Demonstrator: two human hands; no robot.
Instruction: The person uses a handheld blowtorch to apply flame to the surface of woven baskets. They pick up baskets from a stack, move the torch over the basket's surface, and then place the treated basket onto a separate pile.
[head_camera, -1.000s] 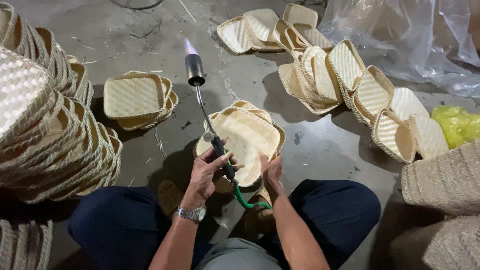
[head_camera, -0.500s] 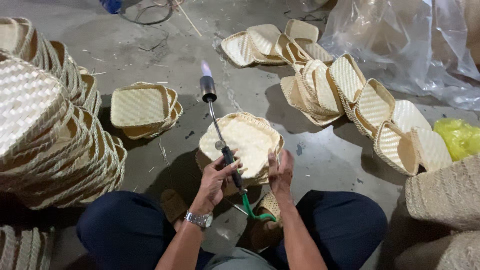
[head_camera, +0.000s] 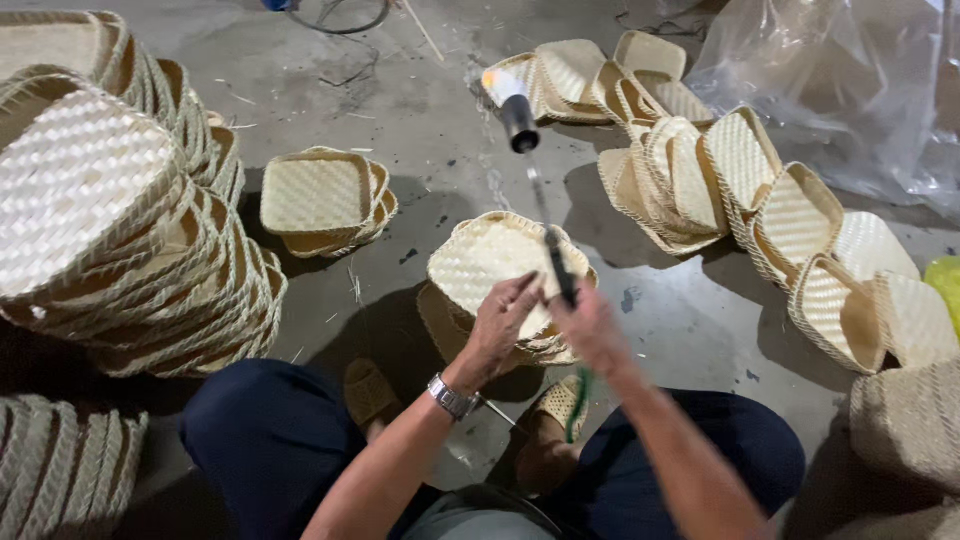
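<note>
Right hand (head_camera: 592, 328) gripping torch wand (head_camera: 548, 245), left hand (head_camera: 507, 318) closed on woven tray (head_camera: 490, 262) beneath it

Dim overhead light — soft shadows; torch (head_camera: 520, 122) motion-blurred, wide-angle edge warp.

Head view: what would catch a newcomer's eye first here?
The lit torch, its flame glowing at the tip, held out over the concrete floor by the right hand. Just below it, a woven tray tops a short pile between the person's knees, with the left hand on its near edge. Tall stacks of trays fill the left, and more trays lie toppled in a row on the right.
</note>
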